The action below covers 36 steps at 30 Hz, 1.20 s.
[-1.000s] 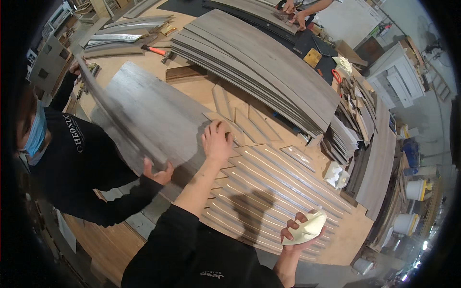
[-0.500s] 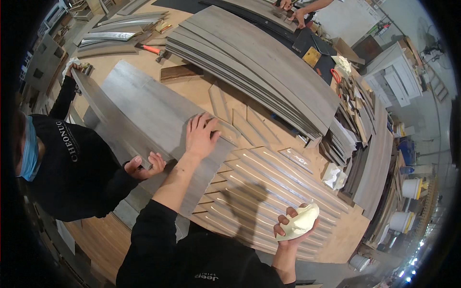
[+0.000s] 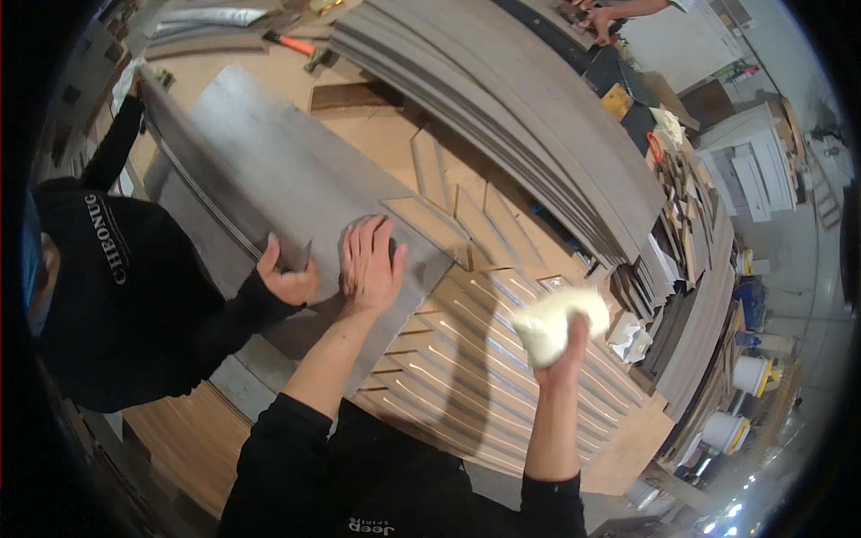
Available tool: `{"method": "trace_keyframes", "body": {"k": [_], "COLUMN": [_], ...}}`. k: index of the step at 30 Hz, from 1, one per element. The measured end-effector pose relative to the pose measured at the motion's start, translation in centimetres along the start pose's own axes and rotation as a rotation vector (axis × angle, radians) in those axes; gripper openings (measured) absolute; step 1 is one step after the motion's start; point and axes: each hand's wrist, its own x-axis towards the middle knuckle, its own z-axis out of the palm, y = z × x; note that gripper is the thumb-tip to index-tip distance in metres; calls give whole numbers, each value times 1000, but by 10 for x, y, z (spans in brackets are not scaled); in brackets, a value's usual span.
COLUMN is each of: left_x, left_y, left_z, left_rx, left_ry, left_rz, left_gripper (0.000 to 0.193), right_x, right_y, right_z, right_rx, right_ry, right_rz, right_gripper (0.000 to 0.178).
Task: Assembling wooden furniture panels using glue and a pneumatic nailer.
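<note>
My left hand (image 3: 372, 269) lies with its fingers stretched out on a wide grey plank (image 3: 278, 148). In my right hand (image 3: 563, 363) is a crumpled pale yellow cloth (image 3: 558, 325), blurred by motion. It is held above a row of slanted grey strips (image 3: 502, 363) that carry thin whitish beads, possibly glue. Left of my left hand, a co-worker's hand (image 3: 289, 276) grips the near end of another long grey board (image 3: 202, 179), which is tilted over the wide plank. That person's far hand holds the board's other end with a white cloth (image 3: 126, 85).
A tall stack of grey planks (image 3: 502, 117) fills the far side of the table. An orange-handled hammer (image 3: 305, 49) lies beyond the wide plank. Offcuts (image 3: 682, 211) and a crumpled white wrapper (image 3: 630, 341) are at the right. Another person's hand (image 3: 605, 18) works at the far edge.
My right hand has swung the yellow cloth up and away from me over the strips. The co-worker's board has tipped lower toward the wide plank. My left hand stays on that plank.
</note>
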Motion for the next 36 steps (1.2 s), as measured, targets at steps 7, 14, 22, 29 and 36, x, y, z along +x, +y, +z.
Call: {"method": "trace_keyframes", "body": {"k": [7,14,22,29,36], "left_x": [2,0,-1,0,0], "left_y": [0,-3,-3,-1,-1], "left_z": [6,3,2,3,7], "left_rx": [-64,-80,-92,-70,-48], "left_ry": [-4,-7,-25,-42,-40], "left_rz": [-101,-109,-125,-130,-116], "left_gripper": [41,42,53,52,51], "right_x": [86,99,99,100,93], "right_y": [41,70,77,67,48], "right_z": [135,189,193,154,109], "right_rx": [-641,-731,-715,-674,-707], "right_ry": [-192,-283,-260,-199,-114], "right_rz": [-336,-392,-407,-406,-384], "right_gripper": [43,32,31,29,29]}}
